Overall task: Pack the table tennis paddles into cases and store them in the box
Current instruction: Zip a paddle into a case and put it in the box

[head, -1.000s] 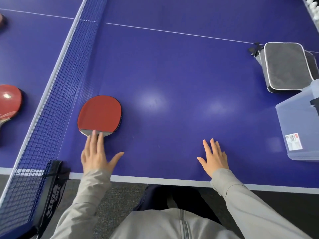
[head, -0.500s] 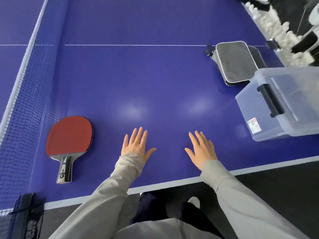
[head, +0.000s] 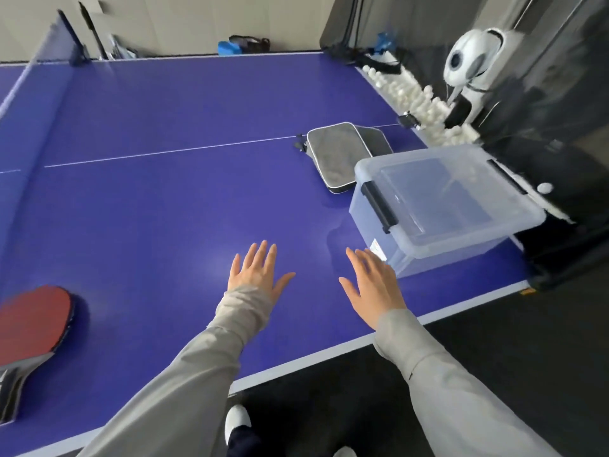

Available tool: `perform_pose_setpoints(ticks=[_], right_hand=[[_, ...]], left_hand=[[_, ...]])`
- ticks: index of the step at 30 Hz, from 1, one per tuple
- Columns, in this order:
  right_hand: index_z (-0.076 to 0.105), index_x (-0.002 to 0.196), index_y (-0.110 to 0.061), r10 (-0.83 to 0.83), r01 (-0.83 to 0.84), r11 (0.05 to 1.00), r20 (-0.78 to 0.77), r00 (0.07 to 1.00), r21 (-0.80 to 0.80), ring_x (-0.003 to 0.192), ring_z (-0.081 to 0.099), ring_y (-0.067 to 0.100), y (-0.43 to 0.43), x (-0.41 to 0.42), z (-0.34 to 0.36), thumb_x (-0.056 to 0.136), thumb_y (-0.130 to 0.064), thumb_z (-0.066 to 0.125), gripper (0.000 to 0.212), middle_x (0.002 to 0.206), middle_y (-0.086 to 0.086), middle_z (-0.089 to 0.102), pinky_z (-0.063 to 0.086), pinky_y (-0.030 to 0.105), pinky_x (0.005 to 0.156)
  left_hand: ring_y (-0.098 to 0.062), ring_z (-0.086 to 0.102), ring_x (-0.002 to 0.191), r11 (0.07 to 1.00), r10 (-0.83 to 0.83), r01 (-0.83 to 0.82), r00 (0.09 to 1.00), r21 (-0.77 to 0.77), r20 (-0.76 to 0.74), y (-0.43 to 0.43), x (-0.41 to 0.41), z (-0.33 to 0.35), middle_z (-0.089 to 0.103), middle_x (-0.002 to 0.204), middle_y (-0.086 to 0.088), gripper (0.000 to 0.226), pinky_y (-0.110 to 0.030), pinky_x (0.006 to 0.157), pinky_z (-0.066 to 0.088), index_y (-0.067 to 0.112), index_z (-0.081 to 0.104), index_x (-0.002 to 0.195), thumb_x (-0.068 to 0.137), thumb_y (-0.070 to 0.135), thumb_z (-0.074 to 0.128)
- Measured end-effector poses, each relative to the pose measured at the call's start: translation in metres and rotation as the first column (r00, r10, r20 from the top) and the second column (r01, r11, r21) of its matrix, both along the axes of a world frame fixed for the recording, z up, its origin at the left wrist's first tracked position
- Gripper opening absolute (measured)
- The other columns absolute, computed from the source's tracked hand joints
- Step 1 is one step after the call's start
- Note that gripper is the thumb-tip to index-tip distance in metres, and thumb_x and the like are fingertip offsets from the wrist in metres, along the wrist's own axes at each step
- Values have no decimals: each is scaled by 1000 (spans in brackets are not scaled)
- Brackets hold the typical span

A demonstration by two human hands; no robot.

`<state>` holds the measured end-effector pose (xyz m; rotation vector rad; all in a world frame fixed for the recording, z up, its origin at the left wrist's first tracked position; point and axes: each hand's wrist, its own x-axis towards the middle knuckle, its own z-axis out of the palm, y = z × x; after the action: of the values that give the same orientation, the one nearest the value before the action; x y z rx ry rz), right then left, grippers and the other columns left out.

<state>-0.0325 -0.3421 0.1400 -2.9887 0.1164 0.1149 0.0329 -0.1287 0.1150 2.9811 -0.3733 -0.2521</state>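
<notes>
We see our left hand (head: pixel 255 275) and right hand (head: pixel 372 285) side by side over the blue worktop (head: pixel 164 199) near its front edge, each grip apart, fingers straight, holding nothing. The red paddle (head: pixel 33 321) lies flat at far left, well apart from both hands. The clear box (head: pixel 438 199) stands just beside the right hand, the grey case (head: pixel 333 153) behind it.

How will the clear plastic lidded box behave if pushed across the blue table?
The clear plastic box looks empty, so probably light, sliding easily on the glossy blue table. Low and wide, so unlikely to tip.
</notes>
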Motion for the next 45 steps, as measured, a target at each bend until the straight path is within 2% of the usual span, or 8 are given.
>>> perform_pose_setpoints(ticks=[5, 12, 18, 27, 35, 39, 42, 45], right_hand=[[31, 143, -17, -22, 25, 999, 109, 994, -26, 134, 35, 23, -90, -16, 27, 96, -35, 44, 52, 141, 4, 42, 34, 40, 105], [29, 144, -15, -51, 53, 998, 91, 995, -22, 130, 38, 25, -176, 4, 32, 96, -34, 45, 54, 137, 6, 46, 35, 38, 104], [33, 143, -16, -66, 70, 997, 98, 993, -35, 129, 40, 24, -215, 67, 25, 96, -38, 45, 54, 135, 4, 49, 33, 37, 98], [34, 143, -14, -38, 36, 999, 99, 994, 18, 129, 39, 27, -257, 181, 25, 96, -35, 46, 53, 138, 7, 48, 30, 38, 101], [36, 141, -13, 25, -27, 998, 41, 999, 56, 127, 38, 28, -271, 283, 25, 97, -38, 41, 51, 136, 8, 47, 33, 41, 102], [44, 135, -11, 21, -20, 995, -6, 1000, 98, 122, 41, 30, -271, 345, 16, 97, -40, 42, 48, 130, 10, 52, 38, 45, 97], [47, 131, -10, 27, -13, 992, -112, 993, 127, 123, 42, 30, -267, 388, 3, 96, -45, 43, 50, 130, 11, 53, 40, 44, 97], [50, 126, -5, 17, 15, 991, -239, 971, 131, 125, 42, 33, -258, 423, -15, 93, -51, 43, 57, 132, 15, 51, 39, 43, 99]], left_hand=[[-13, 2, 146, 997, 26, -23, 999, -79, 32, -83, -3, 26, 8, 159, 6, 73, -37, 119, 2, 23, 8, 150, 92, 63, 27], [-13, 2, 146, 994, 46, -40, 998, -101, 54, -155, 16, 46, 9, 159, 6, 74, -36, 119, 3, 23, 7, 150, 91, 64, 25], [-15, 6, 146, 991, 78, -72, 996, -112, 46, -200, 78, 46, 12, 159, 5, 74, -38, 119, 7, 22, 9, 150, 91, 63, 26], [-19, 22, 140, 936, 180, -186, 982, -300, -48, -269, 187, 22, 24, 154, 4, 71, -38, 109, 24, 19, 18, 148, 92, 61, 32], [-22, 47, 115, 832, 367, -422, 905, -361, -213, -297, 240, 4, 53, 125, 0, 59, -37, 82, 40, 17, 48, 122, 91, 63, 30], [-18, 45, 109, 750, 429, -523, 851, -405, -302, -298, 245, -6, 52, 112, 5, 55, -34, 70, 41, 19, 49, 111, 85, 66, 38], [-19, 45, 103, 721, 449, -547, 837, -426, -314, -298, 245, -10, 46, 91, 8, 50, -33, 68, 40, 19, 48, 97, 82, 66, 44], [-16, 44, 104, 699, 473, -569, 822, -432, -316, -299, 244, -10, 39, 89, 12, 54, -32, 69, 38, 21, 49, 105, 81, 68, 44]])
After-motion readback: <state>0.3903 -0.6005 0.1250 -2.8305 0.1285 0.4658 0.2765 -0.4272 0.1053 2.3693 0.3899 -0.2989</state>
